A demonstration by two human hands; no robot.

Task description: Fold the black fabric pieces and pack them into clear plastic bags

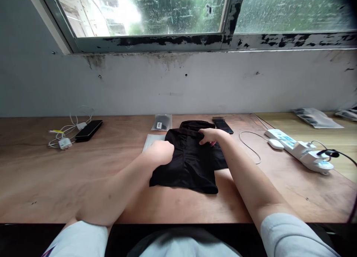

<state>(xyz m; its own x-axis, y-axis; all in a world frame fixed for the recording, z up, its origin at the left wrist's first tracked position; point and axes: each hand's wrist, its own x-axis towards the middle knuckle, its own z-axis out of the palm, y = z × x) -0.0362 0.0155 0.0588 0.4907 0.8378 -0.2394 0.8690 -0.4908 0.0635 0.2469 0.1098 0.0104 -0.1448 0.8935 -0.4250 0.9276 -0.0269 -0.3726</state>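
Black cloth garment (189,166) folded into a rough square at mid-desk, long axis unclear, lying directly under both hands. Left grip (158,154) closed down over its left side, fingers curled out of view, so pinch or plain press impossible to tell. Right grip (211,136) laid across its upper right fold, fingers slightly parted and pressed on the cloth, nearer the desk's far edge. Just beyond: clear plastic bag (161,122), white sheet (153,141), dark phone (223,127). Toward the right end, white power strip (292,145).
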